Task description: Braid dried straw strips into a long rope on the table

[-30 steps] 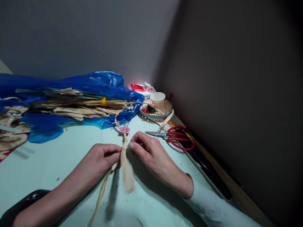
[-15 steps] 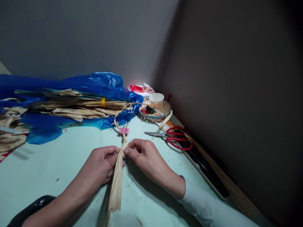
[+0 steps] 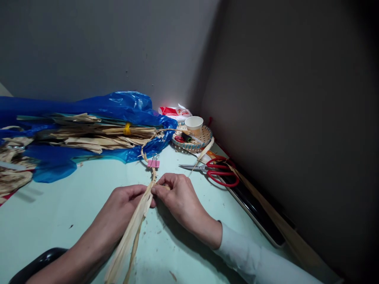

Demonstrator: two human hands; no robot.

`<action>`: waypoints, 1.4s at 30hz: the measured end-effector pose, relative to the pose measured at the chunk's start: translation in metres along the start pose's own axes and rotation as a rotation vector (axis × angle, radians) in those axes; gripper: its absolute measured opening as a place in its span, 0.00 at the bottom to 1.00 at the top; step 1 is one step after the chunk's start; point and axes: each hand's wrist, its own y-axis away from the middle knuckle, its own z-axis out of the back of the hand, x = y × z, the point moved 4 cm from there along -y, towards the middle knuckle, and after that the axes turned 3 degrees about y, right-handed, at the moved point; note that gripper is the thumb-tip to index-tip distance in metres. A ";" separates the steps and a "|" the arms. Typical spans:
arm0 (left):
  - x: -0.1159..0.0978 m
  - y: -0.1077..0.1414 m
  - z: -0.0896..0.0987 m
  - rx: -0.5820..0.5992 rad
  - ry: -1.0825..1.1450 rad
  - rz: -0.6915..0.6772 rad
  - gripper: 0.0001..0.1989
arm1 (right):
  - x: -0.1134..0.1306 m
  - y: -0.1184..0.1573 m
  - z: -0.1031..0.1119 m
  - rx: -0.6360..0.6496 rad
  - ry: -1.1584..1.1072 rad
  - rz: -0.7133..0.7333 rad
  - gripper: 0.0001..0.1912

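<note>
A narrow twisted or braided cord of pale dried husk-like strips runs through a pink binder clip (image 3: 153, 163). Below the clip the loose strips (image 3: 130, 230) fan out and hang toward me. My left hand (image 3: 130, 203) is closed around the strips from the left, its fingertips partly hidden behind them. From the right, my right hand (image 3: 174, 193) pinches the strips between thumb and forefinger, just below the clip. The two hands meet at the same spot on the cord.
Behind the clip, a blue plastic bag (image 3: 56, 167) bears bundles of dried strips (image 3: 89, 144). Red-handled scissors (image 3: 222, 172) lie at the right, beside a long black object (image 3: 251, 209). A woven basket (image 3: 194, 146) holds a white cup (image 3: 194, 124) and a dark spool. Walls rise behind and at right.
The hanging ends of the strips have swung to the left and now lie across my left forearm's side. Both hands stay near the same place on the cord.
</note>
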 end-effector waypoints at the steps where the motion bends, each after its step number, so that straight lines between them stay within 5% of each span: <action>1: 0.000 0.001 0.000 -0.009 0.022 0.017 0.13 | 0.000 0.000 0.000 0.002 -0.003 0.008 0.07; 11: 0.001 -0.005 -0.003 0.054 0.210 0.080 0.19 | 0.001 -0.002 0.001 -0.028 -0.035 0.124 0.08; 20: -0.004 -0.005 -0.004 -0.047 -0.007 0.010 0.16 | 0.004 0.006 0.009 0.107 0.125 0.179 0.13; 42: -0.012 -0.009 -0.005 -0.069 -0.418 -0.217 0.14 | 0.013 0.030 0.006 0.000 0.457 0.327 0.10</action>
